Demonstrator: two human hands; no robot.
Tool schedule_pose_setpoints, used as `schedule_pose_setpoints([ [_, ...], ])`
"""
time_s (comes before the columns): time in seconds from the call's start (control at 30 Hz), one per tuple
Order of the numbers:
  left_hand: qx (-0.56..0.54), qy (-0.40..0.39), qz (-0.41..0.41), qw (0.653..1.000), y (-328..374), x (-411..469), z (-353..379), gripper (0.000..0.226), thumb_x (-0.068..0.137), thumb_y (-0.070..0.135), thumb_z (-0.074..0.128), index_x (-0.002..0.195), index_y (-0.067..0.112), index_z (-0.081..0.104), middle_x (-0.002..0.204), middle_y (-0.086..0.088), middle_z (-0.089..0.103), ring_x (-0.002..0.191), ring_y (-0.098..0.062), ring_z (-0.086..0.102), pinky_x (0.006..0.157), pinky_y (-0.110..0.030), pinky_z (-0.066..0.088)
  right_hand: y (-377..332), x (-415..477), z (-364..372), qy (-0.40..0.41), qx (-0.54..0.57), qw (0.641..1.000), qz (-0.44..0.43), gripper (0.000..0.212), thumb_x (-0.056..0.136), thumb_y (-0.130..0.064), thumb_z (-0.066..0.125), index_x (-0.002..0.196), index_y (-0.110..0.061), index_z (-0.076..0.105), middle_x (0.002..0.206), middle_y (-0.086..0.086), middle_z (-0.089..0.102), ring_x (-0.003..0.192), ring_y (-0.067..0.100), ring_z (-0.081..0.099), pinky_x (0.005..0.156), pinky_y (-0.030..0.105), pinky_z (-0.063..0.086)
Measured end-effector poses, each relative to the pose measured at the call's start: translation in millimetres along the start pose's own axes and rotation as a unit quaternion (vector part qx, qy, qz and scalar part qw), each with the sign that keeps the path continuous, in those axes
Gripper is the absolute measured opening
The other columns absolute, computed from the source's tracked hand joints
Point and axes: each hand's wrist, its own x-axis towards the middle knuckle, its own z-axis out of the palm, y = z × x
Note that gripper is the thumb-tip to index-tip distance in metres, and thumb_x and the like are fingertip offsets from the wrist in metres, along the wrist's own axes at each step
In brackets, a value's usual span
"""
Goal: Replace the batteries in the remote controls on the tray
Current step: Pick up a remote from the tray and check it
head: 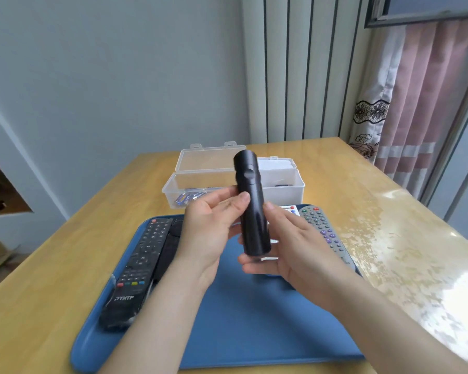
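I hold a slim black remote (250, 201) upright above the blue tray (243, 327), its smooth back facing me. My left hand (208, 228) grips its left side, thumb on the back. My right hand (287, 247) grips the lower end, thumb along the right edge and fingers curled beneath. On the tray's left lie a long black remote (137, 268) with coloured buttons and a second dark remote (170, 247) beside it. A grey remote (326, 233) with purple buttons lies at the tray's right. A white remote (288, 209) is mostly hidden behind my hands.
A clear plastic box (227, 184) with its lid open stands behind the tray and holds several blue batteries (188, 197). The wooden table (403, 238) has a glossy patch on the right. A curtain (416, 90) hangs at the far right.
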Motion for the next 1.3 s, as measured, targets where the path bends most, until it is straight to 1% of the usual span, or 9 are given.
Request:
schedule_pose_setpoints([
  [0.13, 0.048, 0.022, 0.05, 0.997, -5, -12, 10, 0.016, 0.089, 0.017, 0.066, 0.1, 0.007, 0.071, 0.076, 0.005, 0.072, 0.061, 0.004, 0.06, 0.055, -0.006, 0.042, 1, 0, 4, 0.017, 0.029, 0.999, -0.004, 0.037, 0.101, -0.041, 0.043, 0.101, -0.009, 0.061, 0.068, 0.01, 0.056, 0.057, 0.029, 0.064, 0.052, 0.032, 0.055],
  [0.27, 0.044, 0.049, 0.026, 0.997, -8, -17, 14, 0.031, 0.089, 0.035, 0.064, 0.089, 0.005, 0.072, 0.064, 0.001, 0.059, 0.05, -0.009, 0.046, 0.042, -0.021, 0.036, 3, -1, 5, -0.006, 0.003, 1.0, -0.017, 0.032, 0.103, -0.034, 0.043, 0.107, -0.008, 0.06, 0.075, 0.009, 0.065, 0.059, 0.024, 0.067, 0.049, 0.03, 0.053],
  [0.37, -0.01, 0.048, -0.023, 0.999, -4, -21, 18, 0.036, 0.09, 0.034, 0.062, 0.084, -0.001, 0.069, 0.053, 0.001, 0.058, 0.039, -0.01, 0.045, 0.034, -0.013, 0.028, 6, -1, 7, -0.011, -0.027, 0.999, -0.04, 0.029, 0.103, -0.028, 0.044, 0.109, -0.004, 0.059, 0.079, 0.012, 0.067, 0.061, 0.023, 0.066, 0.055, 0.029, 0.054],
  [0.5, -0.04, 0.008, -0.062, 0.997, -6, -25, 20, 0.033, 0.094, 0.028, 0.056, 0.089, -0.002, 0.066, 0.036, 0.01, 0.041, 0.028, -0.006, 0.034, 0.036, -0.014, 0.025, 13, -1, 7, 0.01, -0.038, 0.998, -0.051, 0.024, 0.104, -0.023, 0.045, 0.107, -0.004, 0.059, 0.072, 0.01, 0.067, 0.059, 0.022, 0.066, 0.054, 0.029, 0.054],
  [0.67, -0.052, -0.003, -0.073, 0.996, -7, -24, 17, 0.027, 0.096, 0.023, 0.054, 0.087, 0.0, 0.064, 0.035, 0.009, 0.04, 0.028, -0.005, 0.032, 0.034, -0.014, 0.025, 15, -2, 6, 0.008, -0.036, 0.998, -0.056, 0.022, 0.104, -0.019, 0.044, 0.111, -0.005, 0.06, 0.076, 0.013, 0.069, 0.066, 0.027, 0.066, 0.057, 0.03, 0.056],
  [0.87, -0.073, -0.051, -0.081, 0.993, -4, -23, 14, 0.026, 0.1, 0.014, 0.046, 0.108, -0.005, 0.061, 0.038, 0.007, 0.049, 0.029, -0.002, 0.042, 0.033, -0.011, 0.029, 11, -1, 2, -0.018, -0.01, 0.999, -0.036, 0.021, 0.102, -0.014, 0.048, 0.115, -0.013, 0.064, 0.08, 0.014, 0.071, 0.072, 0.029, 0.067, 0.064, 0.033, 0.059],
  [1.07, -0.089, -0.054, -0.092, 0.99, -8, -27, 20, 0.023, 0.1, 0.008, 0.046, 0.115, -0.001, 0.061, 0.046, 0.008, 0.055, 0.031, -0.001, 0.044, 0.032, -0.01, 0.028, 10, -1, 4, 0.012, 0.018, 1.0, -0.012, 0.035, 0.102, -0.04, 0.043, 0.108, -0.015, 0.068, 0.079, 0.016, 0.069, 0.061, 0.024, 0.065, 0.058, 0.033, 0.058],
  [1.2, -0.107, -0.056, -0.082, 0.989, -8, -32, 29, 0.021, 0.099, 0.02, 0.048, 0.106, 0.01, 0.065, 0.041, 0.008, 0.052, 0.031, 0.001, 0.041, 0.035, -0.012, 0.019, 10, 1, 3, 0.027, 0.019, 0.999, -0.034, 0.033, 0.102, -0.036, 0.044, 0.108, -0.014, 0.068, 0.084, 0.017, 0.068, 0.064, 0.025, 0.063, 0.06, 0.035, 0.057],
  [1.3, -0.123, -0.009, -0.058, 0.991, -8, -31, 31, 0.026, 0.094, 0.028, 0.054, 0.096, 0.008, 0.07, 0.054, 0.005, 0.062, 0.038, -0.003, 0.051, 0.035, -0.009, 0.031, 10, 1, 5, 0.018, 0.009, 0.998, -0.056, 0.031, 0.102, -0.034, 0.045, 0.108, -0.014, 0.068, 0.094, 0.02, 0.068, 0.079, 0.026, 0.065, 0.066, 0.039, 0.056],
])
